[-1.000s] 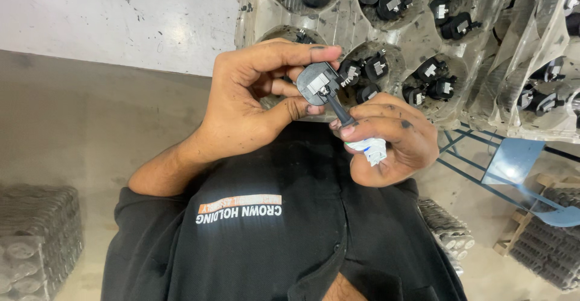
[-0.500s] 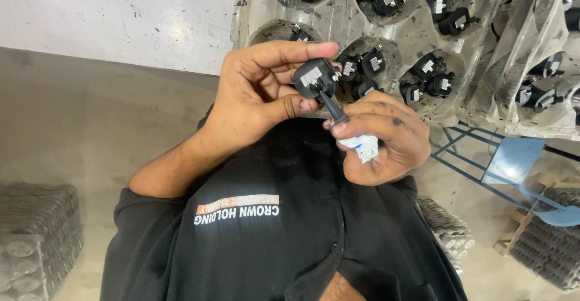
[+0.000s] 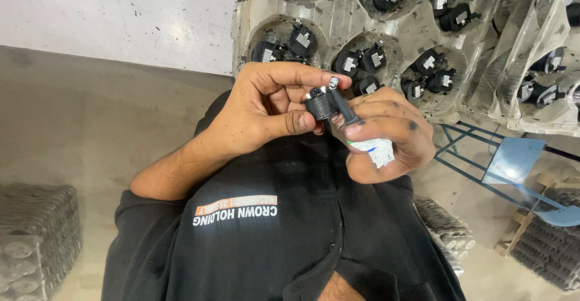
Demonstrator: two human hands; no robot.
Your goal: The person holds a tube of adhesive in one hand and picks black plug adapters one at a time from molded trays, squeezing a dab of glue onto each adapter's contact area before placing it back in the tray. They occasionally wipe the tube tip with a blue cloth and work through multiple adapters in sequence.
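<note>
Clear plastic blister trays [image 3: 417, 32] top right; white label roll [image 3: 374, 152] in right palm.

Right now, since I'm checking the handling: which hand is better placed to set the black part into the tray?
Probably the left hand: it grips the black part by its round body. The right hand only pinches the thin stem and also holds a white strip.

The left hand [image 3: 272, 104] is covering the near side of the small black part [image 3: 323, 103]. The right hand [image 3: 386, 135] is hiding most of a white strip [image 3: 373, 151]. The top edge is cutting off the moulded tray [image 3: 423, 35].
</note>
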